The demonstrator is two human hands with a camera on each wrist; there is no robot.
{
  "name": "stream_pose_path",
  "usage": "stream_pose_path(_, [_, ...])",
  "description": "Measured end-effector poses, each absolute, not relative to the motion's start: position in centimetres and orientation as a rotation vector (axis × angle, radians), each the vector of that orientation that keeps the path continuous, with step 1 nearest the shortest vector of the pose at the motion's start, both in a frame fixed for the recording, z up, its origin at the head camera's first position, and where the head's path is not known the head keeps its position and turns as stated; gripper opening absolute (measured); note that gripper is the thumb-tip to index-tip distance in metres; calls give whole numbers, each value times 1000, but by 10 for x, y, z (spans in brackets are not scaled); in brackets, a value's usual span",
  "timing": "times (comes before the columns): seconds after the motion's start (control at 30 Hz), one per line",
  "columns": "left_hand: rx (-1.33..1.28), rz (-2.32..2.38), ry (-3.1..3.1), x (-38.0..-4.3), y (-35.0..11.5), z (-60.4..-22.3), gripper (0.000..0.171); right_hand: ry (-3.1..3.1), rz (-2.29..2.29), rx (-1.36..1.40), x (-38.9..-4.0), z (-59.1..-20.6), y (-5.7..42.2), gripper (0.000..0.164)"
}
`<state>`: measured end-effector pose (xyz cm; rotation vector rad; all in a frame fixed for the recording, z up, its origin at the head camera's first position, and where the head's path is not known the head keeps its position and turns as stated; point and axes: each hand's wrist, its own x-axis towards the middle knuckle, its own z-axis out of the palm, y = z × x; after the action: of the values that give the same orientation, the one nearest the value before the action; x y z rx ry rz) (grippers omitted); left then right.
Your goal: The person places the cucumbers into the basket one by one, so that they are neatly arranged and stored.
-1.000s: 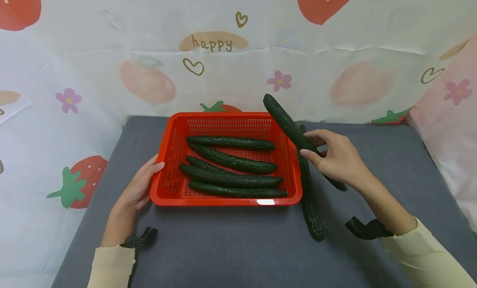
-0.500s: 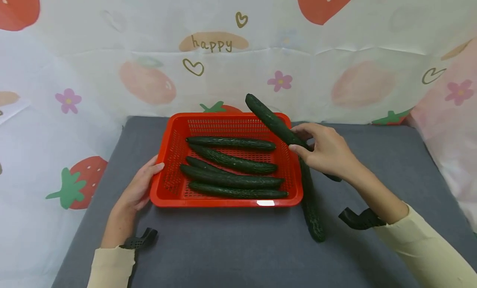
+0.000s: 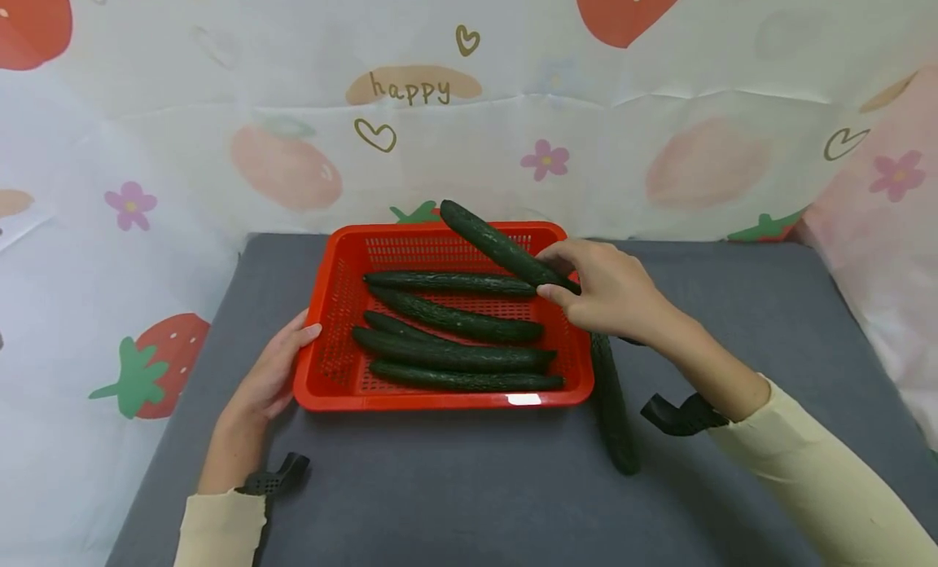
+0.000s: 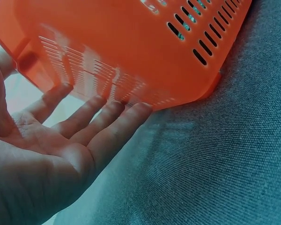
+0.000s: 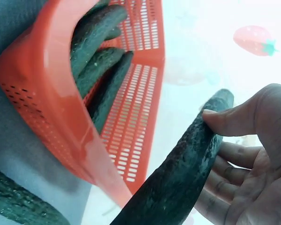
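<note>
My right hand pinches a dark green cucumber between thumb and fingers. The cucumber is held tilted over the right back part of a red plastic basket, its far end up near the back rim. Inside the basket several cucumbers lie side by side. At the basket's left side, my left hand holds the rim, thumb on top; the left wrist view shows its fingertips against the slotted outer wall. Another cucumber lies on the table along the basket's right side, partly hidden by the right hand.
A grey cloth covers the table. Behind it hangs a white curtain printed with strawberries, hearts and flowers. Each wrist wears a black mount, the left one near the table's front left.
My right hand has carried the cucumber leftward from the basket's right edge to over its inside. The left hand has stayed on the rim, and the cucumbers in the basket lie as before.
</note>
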<state>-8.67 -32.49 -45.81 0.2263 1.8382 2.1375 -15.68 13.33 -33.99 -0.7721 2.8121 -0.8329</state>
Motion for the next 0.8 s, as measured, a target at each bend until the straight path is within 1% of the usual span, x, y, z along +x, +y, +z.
stream_pose_path(0.2, [223, 2149, 1813, -86, -324, -457, 44, 2820, -794, -854, -161, -336, 120, 43])
stream_pose_path(0.43, [178, 2118, 1856, -87, -323, -457, 47, 2835, -727, -949, -164, -333, 102, 43])
stream_pose_path(0.8, [171, 2118, 1867, -86, -325, -458, 48, 2820, -703, -1002, -168, -327, 75, 40])
